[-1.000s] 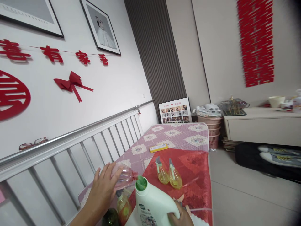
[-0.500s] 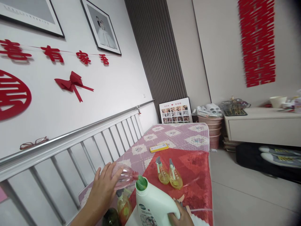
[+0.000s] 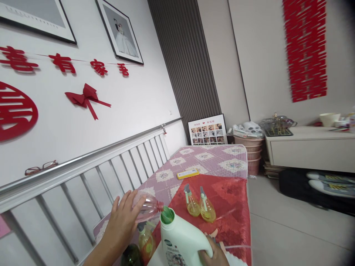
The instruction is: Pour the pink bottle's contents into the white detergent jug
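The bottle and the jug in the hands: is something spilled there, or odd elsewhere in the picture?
No spill shows around the clear plastic bottle and the pale green plastic jug. Slightly odd: brown-framed eyeglasses at left seem perched on the narrow metal bed rail, where they could perhaps slip off.

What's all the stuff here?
Jug: one, pale green, front
Clear bottle: one, pinkish, at jug's mouth
Bed: one, purple patterned, middle
Cloth: one, red, on bed
Pump bottles: three, yellowish, two on cloth, one near jug
Box: one, yellow, on bed
Glasses: one pair, brownish, left ledge
Bow: one, red, left wall
Cutout letters: five, red, left wall
Frames: three, black, two hung, one standing
Baskets: one stack, pink, beyond bed
Cabinet: one, white, right
Wall hanging: one, red, right
Left fingers: one set, around clear bottle
Right fingers: one set, holding jug
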`<action>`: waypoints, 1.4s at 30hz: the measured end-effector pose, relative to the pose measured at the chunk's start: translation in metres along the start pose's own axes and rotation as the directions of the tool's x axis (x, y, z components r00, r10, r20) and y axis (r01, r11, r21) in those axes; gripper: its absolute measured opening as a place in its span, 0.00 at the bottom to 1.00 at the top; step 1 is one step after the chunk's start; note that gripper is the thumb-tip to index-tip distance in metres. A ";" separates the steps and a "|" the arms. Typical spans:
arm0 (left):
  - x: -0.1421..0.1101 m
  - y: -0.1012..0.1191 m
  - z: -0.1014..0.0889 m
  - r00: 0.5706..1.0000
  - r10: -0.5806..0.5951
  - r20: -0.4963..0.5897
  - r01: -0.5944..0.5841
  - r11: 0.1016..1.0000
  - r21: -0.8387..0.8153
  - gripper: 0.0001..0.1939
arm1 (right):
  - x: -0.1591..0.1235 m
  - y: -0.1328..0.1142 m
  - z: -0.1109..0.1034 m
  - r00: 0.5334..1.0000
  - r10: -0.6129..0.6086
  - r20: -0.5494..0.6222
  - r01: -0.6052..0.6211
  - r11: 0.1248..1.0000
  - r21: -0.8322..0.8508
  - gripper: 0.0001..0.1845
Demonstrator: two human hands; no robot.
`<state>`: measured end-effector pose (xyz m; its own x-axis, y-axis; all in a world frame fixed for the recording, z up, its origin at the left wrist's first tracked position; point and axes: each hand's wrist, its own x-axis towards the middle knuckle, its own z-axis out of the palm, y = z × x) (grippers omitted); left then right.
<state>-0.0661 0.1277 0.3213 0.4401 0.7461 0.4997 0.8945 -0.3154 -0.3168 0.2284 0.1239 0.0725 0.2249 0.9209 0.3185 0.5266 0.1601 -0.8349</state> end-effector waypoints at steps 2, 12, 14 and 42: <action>0.000 0.000 0.000 1.000 0.009 0.006 -0.009 1.000 0.017 0.35 | 0.000 0.001 0.001 1.000 0.005 0.005 -0.005 1.000 -0.013 0.24; 0.001 0.000 -0.001 1.000 0.004 0.001 -0.004 1.000 -0.007 0.35 | 0.000 -0.002 -0.002 1.000 0.006 -0.020 -0.005 0.999 0.052 0.22; 0.002 0.001 -0.002 1.000 0.002 0.005 -0.002 1.000 -0.009 0.36 | -0.001 -0.004 -0.003 1.000 0.010 -0.028 -0.009 0.998 0.061 0.21; 0.003 0.004 -0.006 0.999 0.009 -0.034 -0.008 0.999 0.042 0.36 | 0.000 -0.001 0.000 1.000 0.015 -0.019 -0.013 0.995 0.099 0.20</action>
<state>-0.0608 0.1246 0.3265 0.4508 0.7226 0.5241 0.8869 -0.2964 -0.3543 0.2278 0.1232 0.0737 0.2489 0.9161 0.3143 0.4395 0.1823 -0.8795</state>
